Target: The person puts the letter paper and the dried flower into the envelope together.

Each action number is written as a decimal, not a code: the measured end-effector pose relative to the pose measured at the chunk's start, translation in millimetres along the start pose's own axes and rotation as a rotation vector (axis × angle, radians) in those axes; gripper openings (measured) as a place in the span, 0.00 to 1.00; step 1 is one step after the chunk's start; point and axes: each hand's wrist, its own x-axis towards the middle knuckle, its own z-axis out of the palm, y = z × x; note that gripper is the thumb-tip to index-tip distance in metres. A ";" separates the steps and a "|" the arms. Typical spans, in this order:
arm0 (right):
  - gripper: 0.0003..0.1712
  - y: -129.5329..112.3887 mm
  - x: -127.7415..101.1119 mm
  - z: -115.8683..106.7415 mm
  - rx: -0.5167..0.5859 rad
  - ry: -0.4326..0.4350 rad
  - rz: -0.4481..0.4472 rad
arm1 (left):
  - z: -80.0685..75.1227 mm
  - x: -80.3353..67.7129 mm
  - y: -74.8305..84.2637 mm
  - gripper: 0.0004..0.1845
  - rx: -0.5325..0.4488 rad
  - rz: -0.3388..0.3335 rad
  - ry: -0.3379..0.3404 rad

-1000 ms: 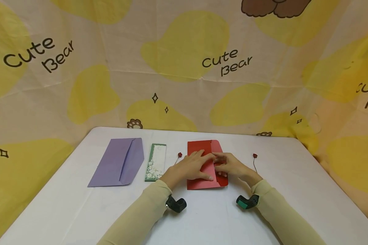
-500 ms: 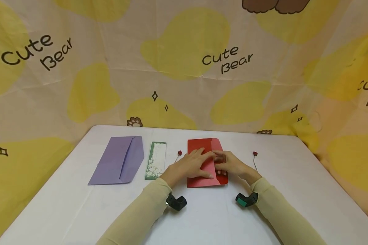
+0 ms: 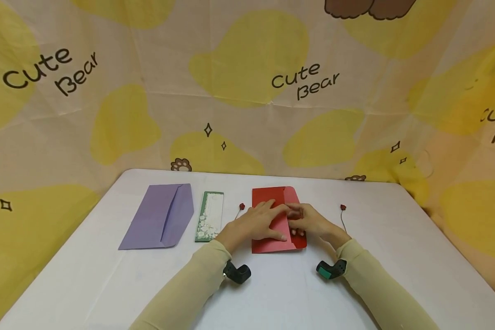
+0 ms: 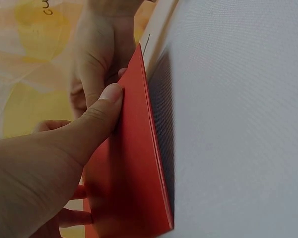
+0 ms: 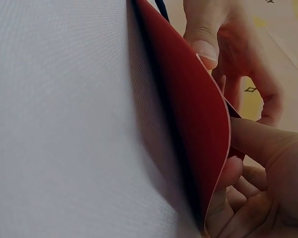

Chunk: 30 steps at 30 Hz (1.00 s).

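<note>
1. Head view: the red envelope lies flat on the white table, right of centre. The left hand rests on it with fingers spread flat. The right hand curls its fingers at the flap edge, pinching it. To the left lie a purple envelope and a green card; two red-headed pins lie on either side of the red envelope.
2. Left wrist view: the left thumb presses on the red paper, the fingers lying straight beneath the frame's edge. Only a slanted strip of the envelope shows.
3. Right wrist view: the right hand's fingers grip the bowed flap.
4. Risk, as I judge it: uneven pressing could crease the flap crookedly, or the envelope could slide on the smooth table.
5. Hidden: whatever sits inside the envelope, and the fold line under both hands.
</note>
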 end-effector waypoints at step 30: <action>0.24 -2.9 -12.5 -3.0 -0.082 0.035 -0.042 | -0.3 -1.2 0.7 0.43 0.001 -0.001 0.003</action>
